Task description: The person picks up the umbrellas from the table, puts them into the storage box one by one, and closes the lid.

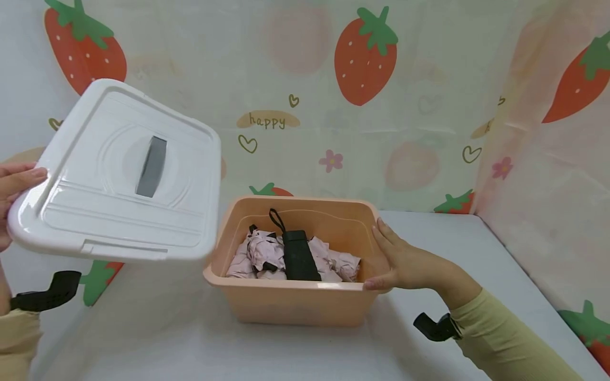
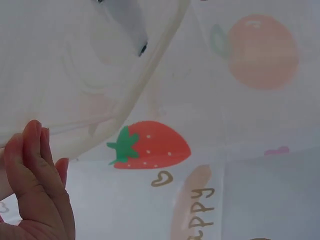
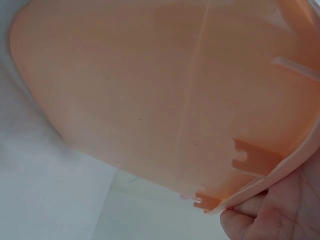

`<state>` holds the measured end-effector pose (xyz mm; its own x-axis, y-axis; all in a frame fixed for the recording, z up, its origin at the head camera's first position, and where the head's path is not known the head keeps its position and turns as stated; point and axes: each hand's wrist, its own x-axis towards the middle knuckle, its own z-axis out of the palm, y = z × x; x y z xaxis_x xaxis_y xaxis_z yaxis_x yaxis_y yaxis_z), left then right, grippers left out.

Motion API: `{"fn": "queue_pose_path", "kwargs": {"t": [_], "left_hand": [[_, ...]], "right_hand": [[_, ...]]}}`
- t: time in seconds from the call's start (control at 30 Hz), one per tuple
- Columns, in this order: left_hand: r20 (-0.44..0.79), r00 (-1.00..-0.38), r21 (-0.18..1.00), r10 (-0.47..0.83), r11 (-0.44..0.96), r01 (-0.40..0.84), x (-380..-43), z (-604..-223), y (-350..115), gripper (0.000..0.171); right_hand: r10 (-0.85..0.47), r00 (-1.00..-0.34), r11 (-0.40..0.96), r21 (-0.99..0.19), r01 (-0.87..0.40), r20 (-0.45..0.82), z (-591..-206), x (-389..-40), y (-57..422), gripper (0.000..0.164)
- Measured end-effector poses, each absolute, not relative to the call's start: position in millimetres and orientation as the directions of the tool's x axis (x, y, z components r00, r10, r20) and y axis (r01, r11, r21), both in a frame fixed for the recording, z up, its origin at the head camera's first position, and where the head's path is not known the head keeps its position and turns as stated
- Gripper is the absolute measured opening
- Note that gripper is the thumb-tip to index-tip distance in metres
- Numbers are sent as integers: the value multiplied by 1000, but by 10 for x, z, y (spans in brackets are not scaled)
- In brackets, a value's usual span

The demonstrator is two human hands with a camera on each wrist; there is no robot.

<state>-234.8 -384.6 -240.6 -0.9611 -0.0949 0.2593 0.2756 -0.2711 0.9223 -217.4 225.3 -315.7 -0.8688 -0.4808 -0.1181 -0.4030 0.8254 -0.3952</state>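
Observation:
My left hand [image 1: 14, 196] holds a white plastic lid [image 1: 190, 211] with a grey handle by its left edge, thumb on top. The lid is raised and tilted, left of a peach storage box [image 1: 305, 304]. At the box's right front corner my right hand [image 1: 414, 264] grips the rim, thumb at the front and fingers along the right side. In the right wrist view, the outer box wall [image 3: 125, 100] fills most of the frame. Inside the box lie crumpled pale pink fabric [image 1: 264, 248] with black bits and a slim black pouch [image 1: 299, 256] with a wrist loop.
The box stands on a white table [image 1: 190, 338]. Behind it hangs a pale sheet [image 1: 295, 63] printed with strawberries and hearts, and the same print covers the right side. A black wrist mount [image 1: 436, 327] sits on the right sleeve, another [image 1: 47, 293] on the left.

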Motion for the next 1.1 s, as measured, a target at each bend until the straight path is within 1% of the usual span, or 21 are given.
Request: {"fn": "queue_pose_path", "kwargs": {"t": [0.13,0.23,0.33,0.4,0.5,0.57,0.63,0.77,0.83,0.93,1.0,1.1], "left_hand": [[340,-934,874,-107,-332,356,-2330,-2369,-3645,20],[365,-922,849,-128,-362,386,-2267,-2307,-3435,19],[339,-933,852,-121,-380,359,-2206,-2252,-3252,18],[287,-948,877,-134,-361,317,-2180,-2225,-3163,18],[207,-964,911,-164,-326,251,-2156,-2215,-3040,25],[178,-969,919,-170,-323,226,-2158,-2224,-2951,27],[181,-971,913,-153,-340,224,-2164,-2238,-2844,22],[216,-973,893,-77,-387,229,-2182,-2255,-2658,13],[220,-974,894,-55,-388,223,-2180,-2255,-2573,13],[218,-975,909,-44,-354,219,-2170,-2257,-2440,13],[211,-976,928,-53,-304,217,-2161,-2262,-2351,17],[209,-976,939,-54,-267,216,-2162,-2277,-2227,21]], "right_hand": [[-481,-868,825,-398,-401,-124,-3142,-2172,2249,120],[-478,-869,829,-394,-397,-131,-3136,-2167,2243,120],[-476,-869,832,-389,-395,-136,-3132,-2165,2241,120],[-474,-870,834,-388,-393,-138,-3132,-2167,2240,120],[-470,-872,833,-393,-388,-134,-3136,-2171,2239,120],[-469,-873,832,-398,-386,-133,-3136,-2170,2239,120],[-468,-874,832,-401,-384,-134,-3136,-2168,2239,120],[-471,-872,829,-402,-387,-131,-3137,-2167,2243,120],[-472,-872,829,-401,-389,-128,-3138,-2169,2246,120],[-472,-873,828,-401,-391,-125,-3141,-2172,2251,121],[-470,-874,830,-401,-388,-126,-3148,-2178,2251,121],[-467,-875,830,-403,-386,-125,-3167,-2189,2253,121]]}}
